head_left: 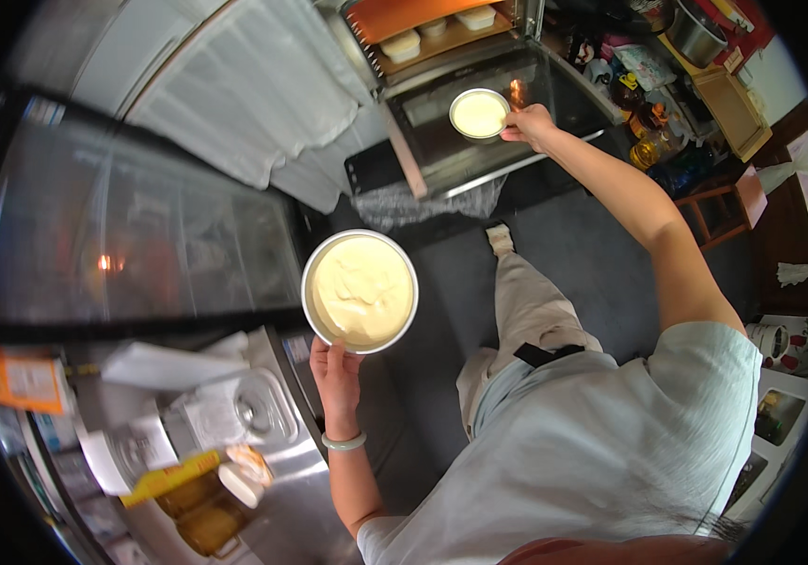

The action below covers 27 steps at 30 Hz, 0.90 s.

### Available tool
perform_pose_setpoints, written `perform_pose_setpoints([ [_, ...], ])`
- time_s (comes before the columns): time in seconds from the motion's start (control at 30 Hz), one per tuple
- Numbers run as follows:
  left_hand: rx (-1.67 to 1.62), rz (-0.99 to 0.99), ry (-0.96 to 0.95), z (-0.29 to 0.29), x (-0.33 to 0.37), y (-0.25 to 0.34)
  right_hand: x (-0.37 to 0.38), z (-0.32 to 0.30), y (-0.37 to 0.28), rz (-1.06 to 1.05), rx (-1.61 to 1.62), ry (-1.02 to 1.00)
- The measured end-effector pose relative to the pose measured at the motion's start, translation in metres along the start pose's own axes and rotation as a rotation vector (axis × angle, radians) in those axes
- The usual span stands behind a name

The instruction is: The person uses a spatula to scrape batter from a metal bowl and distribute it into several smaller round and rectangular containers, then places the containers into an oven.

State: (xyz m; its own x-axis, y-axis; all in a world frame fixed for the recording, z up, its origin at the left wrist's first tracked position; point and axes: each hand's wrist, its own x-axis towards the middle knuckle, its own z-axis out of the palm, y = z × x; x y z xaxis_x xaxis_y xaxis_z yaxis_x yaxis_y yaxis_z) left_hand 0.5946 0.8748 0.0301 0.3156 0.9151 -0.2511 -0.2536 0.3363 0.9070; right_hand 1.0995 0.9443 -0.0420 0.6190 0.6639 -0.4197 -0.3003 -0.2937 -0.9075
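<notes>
My left hand (336,381) grips the near rim of a large round cake tin (306,299), held out over the floor. Pale yellow batter (361,287) with an uneven, swirled surface fills much of it. Farther off, my right hand (528,126) pinches the edge of a smaller round cake tin (455,129), which also contains pale yellow batter (480,113). That tin is above the lowered glass oven door (423,169). Inside the oven, several white containers (402,46) with pale filling stand on a rack.
To the left is a dark glass-fronted cabinet (140,226). A metal counter (281,471) at lower left bears a clear plastic container (258,405) and a yellow box (170,478). Bottles (647,151) crowd the far right, beside a wooden frame (733,113). Grey floor (601,264) lies below.
</notes>
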Motion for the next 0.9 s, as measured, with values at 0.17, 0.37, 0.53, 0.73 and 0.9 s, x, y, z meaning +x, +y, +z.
perform_pose_setpoints([
  [0.17, -0.041, -0.097, -0.095, 0.114, 0.155, -0.010, 0.216, -0.003, -0.020, -0.027, -0.069, 0.187],
  [0.37, -0.037, -0.175, -0.091, 0.216, 0.284, -0.018, 0.383, 0.050, -0.030, 0.068, 0.014, 0.233],
  [0.53, 0.022, -0.243, -0.008, 0.256, 0.330, -0.011, 0.440, 0.064, -0.031, 0.142, 0.165, 0.198],
  [0.73, 0.043, -0.248, -0.007, 0.280, 0.368, -0.013, 0.472, 0.071, -0.037, 0.079, 0.231, 0.260],
  [0.9, 0.056, -0.238, -0.005, 0.294, 0.384, -0.015, 0.500, 0.071, -0.034, 0.132, 0.209, 0.338],
])
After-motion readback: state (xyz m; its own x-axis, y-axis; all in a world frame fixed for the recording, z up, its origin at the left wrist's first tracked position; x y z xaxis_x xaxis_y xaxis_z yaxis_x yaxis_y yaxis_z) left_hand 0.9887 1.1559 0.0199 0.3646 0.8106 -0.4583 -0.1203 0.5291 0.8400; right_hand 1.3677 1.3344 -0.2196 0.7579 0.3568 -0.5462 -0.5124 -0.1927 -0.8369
